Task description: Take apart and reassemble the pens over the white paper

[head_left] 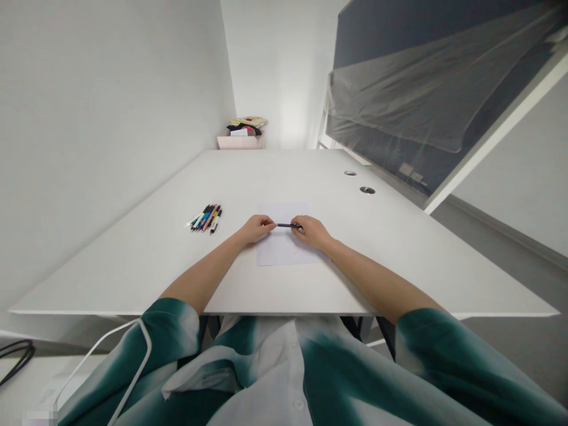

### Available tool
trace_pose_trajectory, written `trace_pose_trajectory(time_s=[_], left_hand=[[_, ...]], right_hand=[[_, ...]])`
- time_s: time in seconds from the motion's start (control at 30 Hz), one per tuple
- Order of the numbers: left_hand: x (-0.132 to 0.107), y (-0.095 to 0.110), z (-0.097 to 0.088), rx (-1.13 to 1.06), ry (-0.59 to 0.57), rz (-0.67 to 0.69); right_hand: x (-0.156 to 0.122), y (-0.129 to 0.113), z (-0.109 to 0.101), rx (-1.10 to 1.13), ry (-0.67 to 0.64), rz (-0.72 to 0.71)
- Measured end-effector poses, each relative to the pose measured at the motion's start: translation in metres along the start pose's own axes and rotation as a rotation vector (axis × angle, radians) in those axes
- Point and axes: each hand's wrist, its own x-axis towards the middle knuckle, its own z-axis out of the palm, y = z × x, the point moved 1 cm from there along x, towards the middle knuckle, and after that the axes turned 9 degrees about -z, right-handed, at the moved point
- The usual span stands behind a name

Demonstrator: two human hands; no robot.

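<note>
A slim dark pen [284, 225] lies level between my two hands, just above a white sheet of paper [284, 253]. My left hand [256, 229] is closed, its fingertips pinching the pen's left end. At the other end, my right hand [312, 231] is closed around the pen, thumb and fingers together. Both hands are over the upper part of the sheet, near its side edges. Off to the left lies a row of several pens [205, 218] in mixed colours, side by side on the table.
The white table [146, 260] reaches to a box [239, 142] of folded things at its far end. Two round cable holes [367, 190] sit at the right. A plastic-covered dark panel [421, 89] rises on the right; a white wall [110, 106] runs along the left.
</note>
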Motion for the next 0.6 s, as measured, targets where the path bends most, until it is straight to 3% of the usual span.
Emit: trace_pose_trajectory(time_s=[0.4,0.6], left_hand=[[0.0020,0.0032,0.0029,0.037,0.063,0.036],[0.0033,-0.0008,0.0052,0.071,0.012,0.018]], right_hand=[[0.0010,-0.0073,-0.0045,-0.008,-0.050,-0.021],[0.0009,-0.0050,-0.0025,0.003,-0.046,-0.025]])
